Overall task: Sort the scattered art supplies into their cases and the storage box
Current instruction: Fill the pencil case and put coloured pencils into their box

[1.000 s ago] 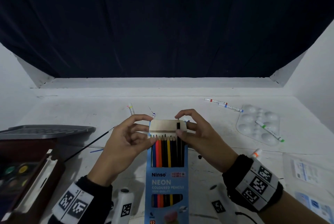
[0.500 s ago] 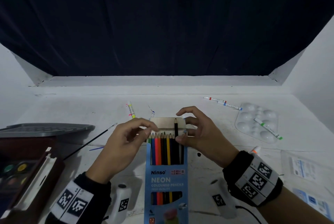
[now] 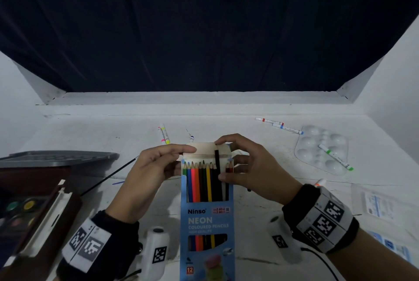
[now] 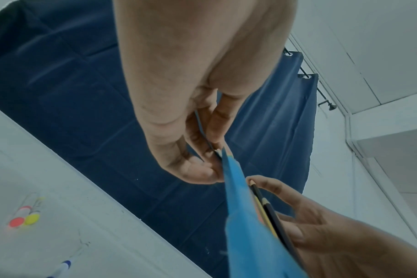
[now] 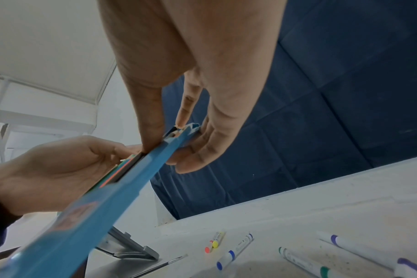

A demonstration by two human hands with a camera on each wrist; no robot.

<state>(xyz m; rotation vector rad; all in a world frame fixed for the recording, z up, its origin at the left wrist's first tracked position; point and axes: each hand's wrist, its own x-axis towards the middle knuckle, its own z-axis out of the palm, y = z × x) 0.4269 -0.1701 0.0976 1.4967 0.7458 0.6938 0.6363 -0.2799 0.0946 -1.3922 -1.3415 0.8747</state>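
- Coloured pencil box [image 3: 207,219] — blue, marked "Ninso NEON", held above the bench [image 3: 226,120] between both hands with its top flap [image 3: 203,149] folded back. A row of pencils sits inside, tips toward the open end.
- Black pencil [image 3: 217,167] stands higher than the rest, only partly seated in the row; judged to be the one now being inserted.
- Right hand [image 3: 247,167]: thumb pins the black pencil against the box front, fingers curl behind the flap.
- Left hand [image 3: 149,174]: fingers grasp the box's left edge near the opening, forefinger extended across the flap.
- Progress: the pencil case looks nearly filled; flap not yet closed.
- Outstanding on the bench — paired pink and yellow highlighters [image 3: 163,134], two markers [image 3: 278,125] at the far right, a green marker [image 3: 335,157] lying on the paint palette [image 3: 310,144], a thin paintbrush [image 3: 108,176].
- Watercolour set [image 3: 27,210] lies open at the left, beside a grey lid [image 3: 59,158].
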